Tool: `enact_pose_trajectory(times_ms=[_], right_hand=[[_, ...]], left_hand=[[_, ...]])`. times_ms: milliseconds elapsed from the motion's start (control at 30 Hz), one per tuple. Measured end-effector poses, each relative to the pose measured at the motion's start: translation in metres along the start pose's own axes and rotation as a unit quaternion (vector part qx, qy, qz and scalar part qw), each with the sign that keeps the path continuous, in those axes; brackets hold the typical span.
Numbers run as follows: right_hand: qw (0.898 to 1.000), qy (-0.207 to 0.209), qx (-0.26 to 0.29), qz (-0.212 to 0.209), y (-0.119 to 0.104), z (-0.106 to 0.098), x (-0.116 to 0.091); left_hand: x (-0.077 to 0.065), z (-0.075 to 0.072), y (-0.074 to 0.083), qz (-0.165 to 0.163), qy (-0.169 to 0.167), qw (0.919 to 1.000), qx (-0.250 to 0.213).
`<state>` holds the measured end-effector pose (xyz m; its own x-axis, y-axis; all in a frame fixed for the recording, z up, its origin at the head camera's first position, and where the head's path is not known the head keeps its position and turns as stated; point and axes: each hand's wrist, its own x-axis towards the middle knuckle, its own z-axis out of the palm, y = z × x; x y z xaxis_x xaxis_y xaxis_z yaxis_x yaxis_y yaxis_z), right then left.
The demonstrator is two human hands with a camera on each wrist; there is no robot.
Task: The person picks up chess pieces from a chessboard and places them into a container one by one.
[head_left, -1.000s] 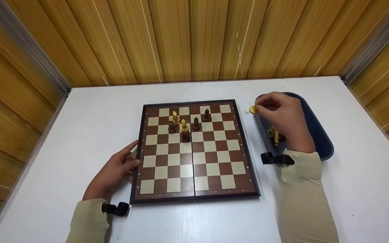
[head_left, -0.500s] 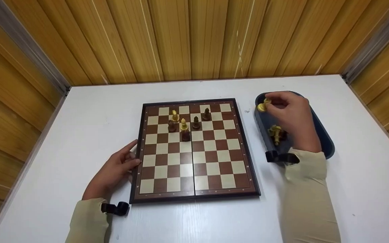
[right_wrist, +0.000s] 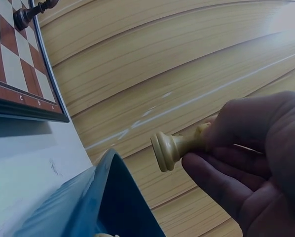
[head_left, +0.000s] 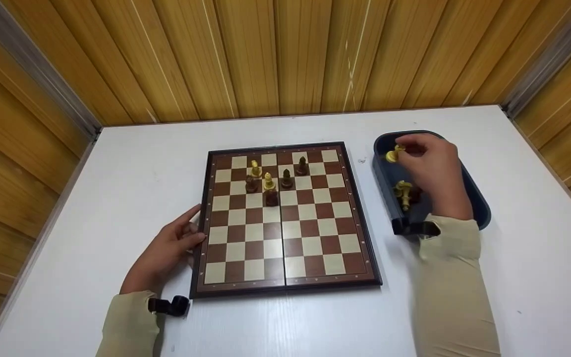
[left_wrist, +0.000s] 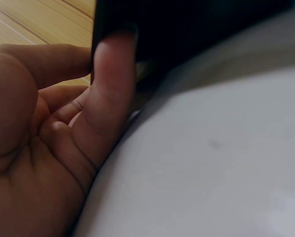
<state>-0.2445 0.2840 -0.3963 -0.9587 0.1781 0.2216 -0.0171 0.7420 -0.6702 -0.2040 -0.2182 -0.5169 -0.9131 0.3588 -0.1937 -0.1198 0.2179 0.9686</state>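
My right hand (head_left: 434, 161) pinches a pale yellow chess piece (right_wrist: 172, 149) over the far end of a dark blue tray (head_left: 384, 188). The piece is tilted with its round base toward the board, and my fingers cover its head. At the left, my left hand (head_left: 169, 248) grips the near-middle of the left edge of a brown and cream chessboard (head_left: 305, 248). On the board's far half stand two yellow pieces, one a bishop-like piece (head_left: 268, 181), and several dark brown ones, among them a dark piece (head_left: 302, 166) farthest right.
More chess pieces (head_left: 404, 194) lie in the tray, partly hidden by my right wrist. The tray stands right of the board on a white table (head_left: 142, 183). A wood-panelled wall (head_left: 295, 59) rises behind the table, with panels on both sides.
My right hand has moved slightly right with the yellow piece, from above the tray's left rim to over its inside. The left hand and the pieces on the board have stayed put.
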Motion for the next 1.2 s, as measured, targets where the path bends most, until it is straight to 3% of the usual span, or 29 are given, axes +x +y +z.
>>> enact_pose_trajectory(times_ms=[633, 867, 1200], right_hand=[[0.992, -0.097, -0.029, 0.076, 0.016, 0.003, 0.008], [0.989, -0.113, -0.036, 0.091, 0.018, 0.003, 0.008], [0.99, -0.105, -0.05, 0.081, 0.02, 0.004, 0.008]], left_hand=[[-0.001, 0.0, 0.0, 0.003, 0.006, 0.9999, 0.014], [-0.001, 0.0, 0.001, 0.001, 0.007, 0.9999, 0.013], [-0.001, 0.001, 0.002, -0.01, 0.005, 0.9999, -0.013]])
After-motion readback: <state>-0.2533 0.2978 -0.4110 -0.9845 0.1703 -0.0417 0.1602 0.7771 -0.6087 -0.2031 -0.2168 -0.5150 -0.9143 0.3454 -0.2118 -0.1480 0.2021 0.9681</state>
